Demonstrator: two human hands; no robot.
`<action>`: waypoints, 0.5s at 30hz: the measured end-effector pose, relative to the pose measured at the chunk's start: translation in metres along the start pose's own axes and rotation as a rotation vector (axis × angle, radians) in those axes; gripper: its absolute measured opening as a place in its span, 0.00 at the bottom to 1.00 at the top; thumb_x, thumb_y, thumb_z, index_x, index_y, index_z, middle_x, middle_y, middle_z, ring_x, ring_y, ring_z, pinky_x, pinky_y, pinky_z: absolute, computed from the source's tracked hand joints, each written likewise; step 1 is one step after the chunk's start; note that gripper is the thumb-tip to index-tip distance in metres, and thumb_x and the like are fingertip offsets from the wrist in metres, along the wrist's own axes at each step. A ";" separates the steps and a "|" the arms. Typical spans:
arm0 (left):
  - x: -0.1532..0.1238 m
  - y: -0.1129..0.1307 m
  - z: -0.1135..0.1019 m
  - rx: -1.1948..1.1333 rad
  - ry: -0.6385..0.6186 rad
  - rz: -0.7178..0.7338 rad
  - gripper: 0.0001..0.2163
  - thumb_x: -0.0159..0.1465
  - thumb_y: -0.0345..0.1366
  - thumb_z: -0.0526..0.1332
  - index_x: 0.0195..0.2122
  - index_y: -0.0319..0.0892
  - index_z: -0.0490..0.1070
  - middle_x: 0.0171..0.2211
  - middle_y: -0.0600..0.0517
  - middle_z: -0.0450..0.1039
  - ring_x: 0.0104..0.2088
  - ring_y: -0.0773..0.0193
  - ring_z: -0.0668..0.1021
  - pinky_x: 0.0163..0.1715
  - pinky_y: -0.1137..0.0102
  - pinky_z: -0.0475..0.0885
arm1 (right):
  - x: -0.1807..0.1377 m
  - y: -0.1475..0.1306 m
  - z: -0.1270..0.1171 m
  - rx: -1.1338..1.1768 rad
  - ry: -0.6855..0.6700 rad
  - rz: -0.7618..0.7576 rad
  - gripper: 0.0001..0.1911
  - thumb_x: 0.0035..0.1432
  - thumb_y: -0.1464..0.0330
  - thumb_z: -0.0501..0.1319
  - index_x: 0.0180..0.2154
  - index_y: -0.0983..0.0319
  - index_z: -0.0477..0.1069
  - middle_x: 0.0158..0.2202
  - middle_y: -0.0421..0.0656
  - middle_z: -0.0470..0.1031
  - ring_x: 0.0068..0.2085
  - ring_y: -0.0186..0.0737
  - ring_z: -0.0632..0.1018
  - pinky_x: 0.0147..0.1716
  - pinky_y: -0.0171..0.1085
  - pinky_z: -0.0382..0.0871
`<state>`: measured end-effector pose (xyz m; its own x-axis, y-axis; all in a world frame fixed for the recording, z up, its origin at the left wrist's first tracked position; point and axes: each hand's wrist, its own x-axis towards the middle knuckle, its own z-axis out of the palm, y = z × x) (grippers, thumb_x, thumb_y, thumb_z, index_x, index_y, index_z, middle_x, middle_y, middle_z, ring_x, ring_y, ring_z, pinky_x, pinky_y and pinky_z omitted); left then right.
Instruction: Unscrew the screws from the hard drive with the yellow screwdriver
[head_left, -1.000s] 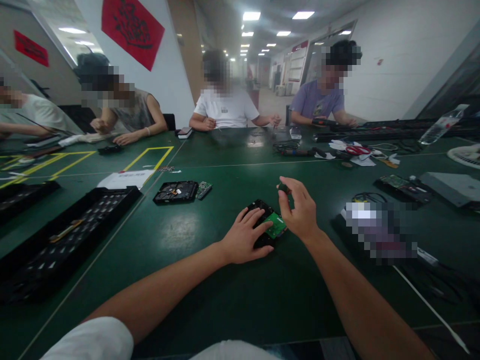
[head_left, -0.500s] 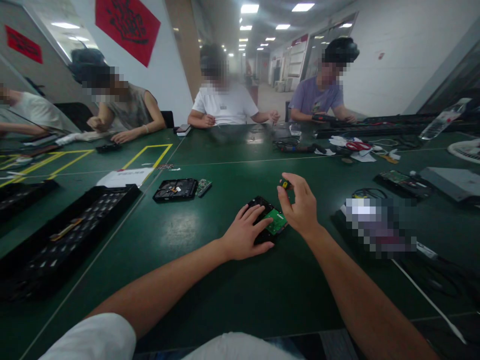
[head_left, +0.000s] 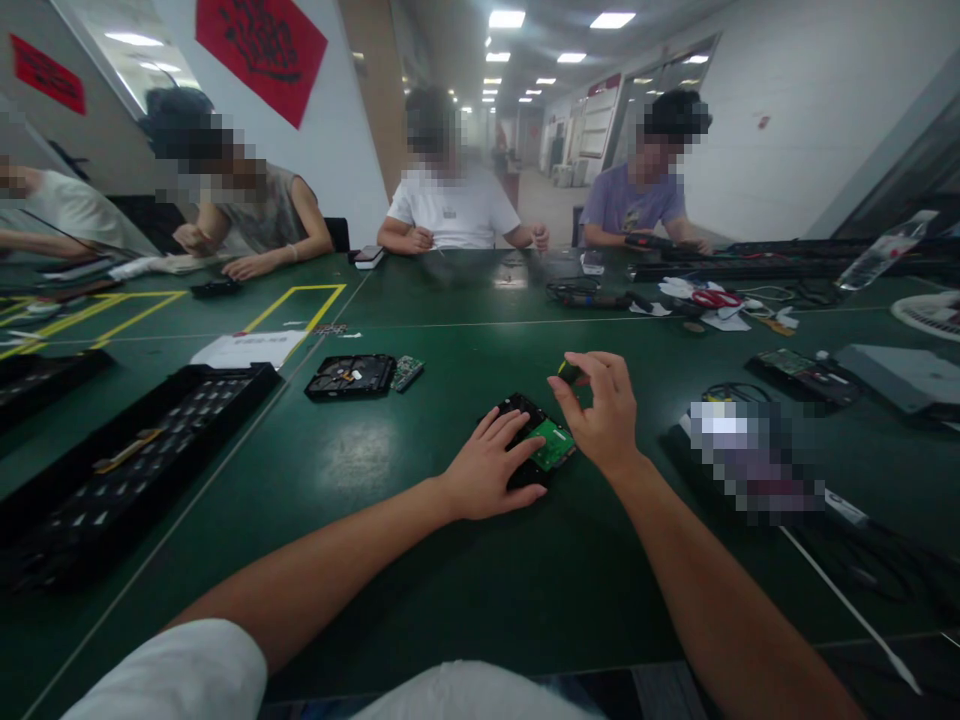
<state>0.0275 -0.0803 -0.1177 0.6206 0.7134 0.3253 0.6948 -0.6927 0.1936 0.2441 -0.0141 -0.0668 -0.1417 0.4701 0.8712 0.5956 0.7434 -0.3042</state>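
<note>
A hard drive (head_left: 517, 404) with a green circuit board (head_left: 553, 444) lies on the table in front of me. My left hand (head_left: 491, 465) rests across its left part, fingers spread and thumb at the near edge, covering much of the black casing. Above the board's far right corner, my right hand (head_left: 600, 410) pinches a short black-and-yellow screwdriver (head_left: 570, 372) between thumb and fingertips. Only its handle shows; I cannot see the shaft or whether the tip touches the drive.
Another hard drive (head_left: 350, 377) and a loose circuit board (head_left: 408, 372) lie further left. A long black tray (head_left: 142, 450) is at the left. A partly blurred-out device (head_left: 757, 465) with cables lies right, before a grey box (head_left: 900, 378). Several people (head_left: 450, 210) sit opposite.
The screwdriver handle has turned and tilted within my right fingers, which have shifted slightly left. My left hand and the drive stay in place.
</note>
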 end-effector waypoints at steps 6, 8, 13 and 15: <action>-0.001 -0.002 0.001 -0.014 0.007 0.004 0.34 0.69 0.61 0.61 0.69 0.44 0.68 0.74 0.37 0.58 0.75 0.39 0.60 0.75 0.40 0.48 | 0.002 -0.001 -0.001 0.020 -0.036 -0.027 0.19 0.73 0.67 0.59 0.62 0.54 0.69 0.55 0.50 0.77 0.51 0.49 0.81 0.50 0.51 0.80; -0.002 -0.001 0.001 -0.017 0.016 0.003 0.34 0.69 0.60 0.62 0.69 0.44 0.69 0.74 0.37 0.58 0.74 0.39 0.61 0.75 0.40 0.48 | 0.001 -0.002 0.000 0.030 -0.046 -0.021 0.20 0.73 0.67 0.58 0.64 0.54 0.68 0.56 0.51 0.77 0.51 0.50 0.81 0.50 0.52 0.80; -0.002 0.000 0.001 0.008 0.015 -0.002 0.34 0.68 0.59 0.62 0.69 0.44 0.68 0.73 0.37 0.60 0.74 0.37 0.62 0.74 0.37 0.44 | 0.002 -0.003 0.000 -0.018 0.015 -0.016 0.17 0.69 0.64 0.65 0.58 0.55 0.71 0.50 0.49 0.76 0.48 0.50 0.80 0.45 0.50 0.81; -0.001 0.000 0.001 0.021 -0.001 -0.006 0.34 0.69 0.59 0.61 0.70 0.44 0.67 0.74 0.36 0.58 0.74 0.37 0.61 0.74 0.36 0.42 | 0.002 -0.001 -0.002 -0.026 0.005 -0.008 0.17 0.69 0.64 0.65 0.58 0.55 0.72 0.50 0.49 0.77 0.47 0.49 0.81 0.45 0.50 0.81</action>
<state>0.0274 -0.0805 -0.1193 0.6167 0.7178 0.3232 0.7061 -0.6859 0.1758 0.2441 -0.0148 -0.0636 -0.1424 0.4617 0.8756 0.6149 0.7344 -0.2873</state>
